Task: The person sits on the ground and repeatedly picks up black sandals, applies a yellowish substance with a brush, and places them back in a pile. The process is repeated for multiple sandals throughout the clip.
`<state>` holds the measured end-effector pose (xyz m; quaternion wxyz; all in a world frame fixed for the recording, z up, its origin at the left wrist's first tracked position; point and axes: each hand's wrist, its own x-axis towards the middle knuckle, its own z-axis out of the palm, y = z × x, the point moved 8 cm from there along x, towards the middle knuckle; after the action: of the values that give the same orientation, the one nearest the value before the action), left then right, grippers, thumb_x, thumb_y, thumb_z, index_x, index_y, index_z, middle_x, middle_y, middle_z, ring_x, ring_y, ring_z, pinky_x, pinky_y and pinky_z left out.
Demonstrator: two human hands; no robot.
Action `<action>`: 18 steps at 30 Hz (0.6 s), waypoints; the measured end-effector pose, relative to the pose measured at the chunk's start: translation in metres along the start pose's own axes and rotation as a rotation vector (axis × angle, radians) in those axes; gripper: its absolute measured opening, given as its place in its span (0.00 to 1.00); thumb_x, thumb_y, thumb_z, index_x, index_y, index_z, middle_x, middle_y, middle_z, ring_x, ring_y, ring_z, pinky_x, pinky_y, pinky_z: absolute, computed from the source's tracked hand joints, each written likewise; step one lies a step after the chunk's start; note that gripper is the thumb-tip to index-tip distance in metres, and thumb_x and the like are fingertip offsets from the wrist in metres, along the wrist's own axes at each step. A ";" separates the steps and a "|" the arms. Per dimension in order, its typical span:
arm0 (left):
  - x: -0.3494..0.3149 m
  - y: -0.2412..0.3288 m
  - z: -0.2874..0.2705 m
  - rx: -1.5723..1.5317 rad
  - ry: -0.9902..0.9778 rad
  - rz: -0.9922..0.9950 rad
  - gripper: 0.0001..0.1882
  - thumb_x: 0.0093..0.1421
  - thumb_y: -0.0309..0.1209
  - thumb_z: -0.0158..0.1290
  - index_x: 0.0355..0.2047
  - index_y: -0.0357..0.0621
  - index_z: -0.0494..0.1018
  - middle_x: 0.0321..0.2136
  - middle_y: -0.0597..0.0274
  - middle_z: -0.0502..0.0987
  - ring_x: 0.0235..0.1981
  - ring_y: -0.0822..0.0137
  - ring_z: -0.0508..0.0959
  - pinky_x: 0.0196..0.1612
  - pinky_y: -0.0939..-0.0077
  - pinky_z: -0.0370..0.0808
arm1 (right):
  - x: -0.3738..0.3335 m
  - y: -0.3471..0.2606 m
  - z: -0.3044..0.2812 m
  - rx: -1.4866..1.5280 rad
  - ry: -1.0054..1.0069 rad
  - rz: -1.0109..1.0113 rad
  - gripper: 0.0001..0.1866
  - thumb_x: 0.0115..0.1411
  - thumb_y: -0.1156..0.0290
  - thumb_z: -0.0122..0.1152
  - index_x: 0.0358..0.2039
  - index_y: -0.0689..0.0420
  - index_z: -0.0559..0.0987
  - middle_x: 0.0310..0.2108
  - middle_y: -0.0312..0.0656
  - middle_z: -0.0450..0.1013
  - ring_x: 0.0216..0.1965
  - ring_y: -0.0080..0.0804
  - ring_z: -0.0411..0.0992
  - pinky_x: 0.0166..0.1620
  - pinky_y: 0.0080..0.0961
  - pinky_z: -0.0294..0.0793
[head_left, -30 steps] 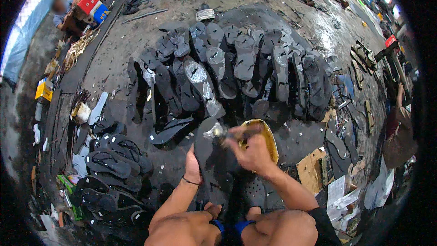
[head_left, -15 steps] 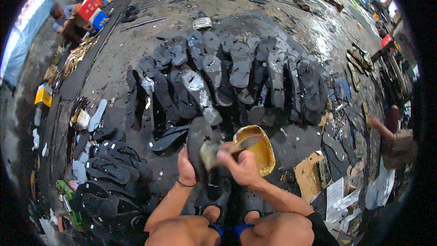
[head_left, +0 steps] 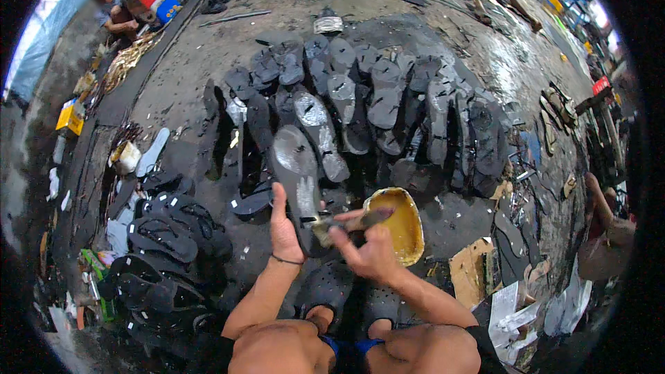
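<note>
A dark grey sandal sole (head_left: pixel 296 166) stands tilted in my left hand (head_left: pixel 282 232), whose thumb lies along its left edge while the other fingers are mostly hidden behind it. Wet, shiny streaks run over the face of the sole. My right hand (head_left: pixel 370 253) is closed around a brush (head_left: pixel 321 233), with its pale bristles against the sole's near end. Just beyond that hand sits a yellow-lined tub (head_left: pixel 418 235) with a yellowish coating or liquid inside. The brush handle reaches over the tub.
Rows of dark soles (head_left: pixel 388 97), some glossy, lean together ahead. Finished-looking sandals (head_left: pixel 163 235) are heaped at the left. Torn cardboard (head_left: pixel 468 273) and loose soles (head_left: pixel 511 239) lie at the right. One person (head_left: pixel 114 10) sits at the far left; another's limb (head_left: pixel 601 201) shows at right.
The brush has moved down from the middle of the sole to its near end. My left hand has tipped the sole so its streaked face shows more. The view has shifted slightly.
</note>
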<state>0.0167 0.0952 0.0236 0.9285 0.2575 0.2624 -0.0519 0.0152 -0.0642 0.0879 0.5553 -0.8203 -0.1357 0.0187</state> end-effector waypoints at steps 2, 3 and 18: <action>-0.006 -0.004 0.037 -0.026 -0.074 -0.006 0.34 0.63 0.63 0.49 0.50 0.44 0.73 0.35 0.62 0.79 0.35 0.65 0.79 0.39 0.69 0.80 | 0.007 0.060 -0.026 0.028 0.057 0.272 0.10 0.60 0.70 0.66 0.40 0.61 0.81 0.32 0.41 0.80 0.35 0.31 0.78 0.42 0.28 0.76; -0.006 -0.004 0.030 0.099 -0.126 0.024 0.35 0.63 0.63 0.48 0.51 0.43 0.73 0.37 0.62 0.80 0.35 0.65 0.80 0.41 0.70 0.79 | 0.007 0.096 -0.031 0.208 0.136 0.404 0.11 0.60 0.70 0.67 0.40 0.61 0.81 0.34 0.41 0.80 0.38 0.30 0.78 0.45 0.30 0.75; -0.010 -0.003 0.027 -0.023 -0.093 -0.066 0.38 0.61 0.67 0.47 0.51 0.43 0.74 0.37 0.62 0.81 0.34 0.66 0.82 0.38 0.69 0.81 | 0.020 0.057 -0.037 0.153 0.100 0.331 0.12 0.60 0.68 0.65 0.40 0.62 0.81 0.37 0.45 0.80 0.38 0.31 0.78 0.43 0.27 0.76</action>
<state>0.0196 0.0780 0.0474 0.9403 0.2354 0.2279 -0.0917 0.0531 -0.1127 0.0525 0.6114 -0.7868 0.0307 0.0794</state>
